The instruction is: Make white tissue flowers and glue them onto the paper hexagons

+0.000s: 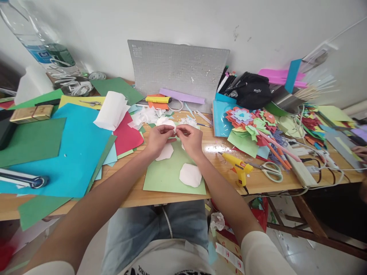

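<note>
My left hand [161, 139] and my right hand [190, 140] meet over a light green paper sheet [169, 177]. Pinched between the fingertips of both is a piece of white tissue paper [168, 123], partly hidden by the fingers. Below my left hand lies a white cut tissue piece [165, 152] on the sheet. Another white tissue piece with trimmed corners [190, 175] rests near the sheet's front right, beside my right forearm. White paper scraps [147, 116] are heaped just beyond my left hand.
To the right lie a yellow glue gun [239, 168], scissors [271, 171] and paper flowers [243, 116]. A tissue roll [111, 110], blue paper [83, 152] and a stapler [24, 178] are on the left. A grey cutting mat [177, 72] leans on the wall. Another person's hand [359, 152] shows far right.
</note>
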The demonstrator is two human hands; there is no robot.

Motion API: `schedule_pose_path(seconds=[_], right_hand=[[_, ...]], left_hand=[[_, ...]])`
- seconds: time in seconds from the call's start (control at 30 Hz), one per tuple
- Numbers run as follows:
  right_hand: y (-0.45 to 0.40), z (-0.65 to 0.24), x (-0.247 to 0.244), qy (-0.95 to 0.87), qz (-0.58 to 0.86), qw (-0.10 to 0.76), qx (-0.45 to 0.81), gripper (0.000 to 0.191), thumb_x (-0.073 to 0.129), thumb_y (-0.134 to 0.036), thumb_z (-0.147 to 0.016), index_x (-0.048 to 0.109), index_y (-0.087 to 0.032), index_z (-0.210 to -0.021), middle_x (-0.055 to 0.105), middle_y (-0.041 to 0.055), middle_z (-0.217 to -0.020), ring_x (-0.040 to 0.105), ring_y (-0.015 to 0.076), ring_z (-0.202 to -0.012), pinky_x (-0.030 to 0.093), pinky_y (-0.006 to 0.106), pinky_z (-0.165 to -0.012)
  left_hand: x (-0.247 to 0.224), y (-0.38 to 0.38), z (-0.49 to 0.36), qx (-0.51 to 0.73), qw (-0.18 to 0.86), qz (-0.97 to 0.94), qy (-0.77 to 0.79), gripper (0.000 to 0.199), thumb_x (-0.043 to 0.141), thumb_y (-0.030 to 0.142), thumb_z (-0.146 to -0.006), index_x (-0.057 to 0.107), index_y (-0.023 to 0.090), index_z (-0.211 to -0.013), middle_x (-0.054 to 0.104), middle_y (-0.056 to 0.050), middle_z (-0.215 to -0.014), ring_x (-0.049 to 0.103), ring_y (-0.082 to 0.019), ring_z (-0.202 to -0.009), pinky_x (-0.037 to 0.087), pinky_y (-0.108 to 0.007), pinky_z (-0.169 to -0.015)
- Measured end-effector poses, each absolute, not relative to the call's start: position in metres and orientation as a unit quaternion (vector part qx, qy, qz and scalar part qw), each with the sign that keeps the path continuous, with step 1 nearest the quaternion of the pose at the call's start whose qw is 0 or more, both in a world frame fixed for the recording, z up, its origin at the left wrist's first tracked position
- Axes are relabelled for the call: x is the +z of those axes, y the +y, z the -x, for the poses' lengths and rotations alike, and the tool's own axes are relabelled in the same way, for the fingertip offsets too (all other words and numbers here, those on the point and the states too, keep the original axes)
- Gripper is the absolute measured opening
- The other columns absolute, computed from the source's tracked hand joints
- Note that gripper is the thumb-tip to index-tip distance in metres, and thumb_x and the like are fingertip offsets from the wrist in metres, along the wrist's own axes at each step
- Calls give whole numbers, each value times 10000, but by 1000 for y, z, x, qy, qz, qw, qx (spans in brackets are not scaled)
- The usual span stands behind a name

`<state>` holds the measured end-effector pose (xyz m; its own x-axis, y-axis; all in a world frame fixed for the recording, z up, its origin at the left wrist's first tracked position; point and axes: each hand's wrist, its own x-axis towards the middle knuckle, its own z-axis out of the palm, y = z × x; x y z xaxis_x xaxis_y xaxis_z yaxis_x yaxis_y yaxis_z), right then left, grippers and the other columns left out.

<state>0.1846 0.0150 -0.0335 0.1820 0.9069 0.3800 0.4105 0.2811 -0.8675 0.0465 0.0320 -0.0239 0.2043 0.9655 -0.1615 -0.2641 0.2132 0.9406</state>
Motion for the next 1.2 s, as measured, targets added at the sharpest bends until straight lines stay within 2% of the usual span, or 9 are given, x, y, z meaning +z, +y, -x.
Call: schedule_pose_path(seconds=[0.17,0.33,0.47,0.7,0.97,1.07,1.2], right_hand=[[15,-187,-32,-636,538,517,199,154,578,-242,-816,732,-238,-828,727,30,-881,676,173,-792,579,301,-728],[15,-185,-33,-645,532,507,210,157,561,-236,-824,717,-233,-843,722,22,-883,679,157,-763,582,285,-718],[15,-185,-33,-638,525,513,233,169,582,-272,-834,713,-234,-933,727,20,-910,682,153,-764,580,284,-724],[15,-187,-34,-653,511,521,204,186,585,-246,-843,762,-251,-899,724,35,-930,677,163,-814,583,301,-740],[13,-186,-28,-680,517,492,168,255,540,-198,-839,774,-261,-916,726,39,-971,674,182,-897,560,321,-837],[13,-186,-31,-666,492,522,205,232,545,-244,-854,764,-245,-929,724,54,-1003,680,189,-902,563,340,-851],[14,-189,-32,-574,472,581,333,289,585,-388,-856,704,-241,-1074,731,51,-990,693,170,-801,586,330,-771]], left_hand=[[-25,33,-45,469,666,-401,419,256,775,243,-659,679,128,-867,691,-53,-859,659,-156,-772,584,-377,-804],[-27,33,-43,474,667,-399,414,264,790,269,-644,687,137,-848,691,-40,-823,664,-158,-777,573,-377,-824],[-24,31,-43,477,670,-396,409,280,802,285,-631,694,137,-841,694,-41,-827,663,-164,-795,573,-377,-820],[-20,28,-42,475,676,-391,406,288,804,275,-630,693,135,-855,687,-38,-818,651,-157,-782,574,-368,-807],[-25,32,-41,486,687,-383,381,291,773,322,-688,697,145,-906,679,-42,-856,661,-162,-813,575,-363,-806],[-25,32,-41,487,689,-388,371,305,792,305,-679,691,141,-915,681,-42,-859,663,-155,-817,573,-351,-815],[-25,31,-41,482,677,-402,384,328,795,290,-676,676,144,-944,676,-28,-809,665,-152,-783,580,-353,-791]])
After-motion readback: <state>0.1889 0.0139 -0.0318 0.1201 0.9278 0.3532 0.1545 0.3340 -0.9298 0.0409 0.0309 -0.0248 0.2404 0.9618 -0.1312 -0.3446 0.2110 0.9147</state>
